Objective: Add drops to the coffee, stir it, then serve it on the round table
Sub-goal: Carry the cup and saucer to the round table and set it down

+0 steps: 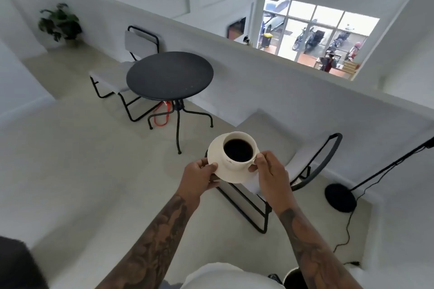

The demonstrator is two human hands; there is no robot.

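I hold the cup [238, 150] on its saucer [217, 148] out in front of me, in the air, well short of the round worktop [169, 75]. My left hand [199, 177] pinches the saucer's near-left rim, thumb on top and fingers curled beneath. My right hand [270, 171] grips the right side, fingertips at the cup's handle and the saucer edge. The coffee [238, 149] sits close to the brim, so I judge a jolt or uneven tilt between my hands could slop it over. The cup only rests on the saucer and might slide. A chair [303, 171] stands just below my hands, between me and the worktop, and I could clip it walking.
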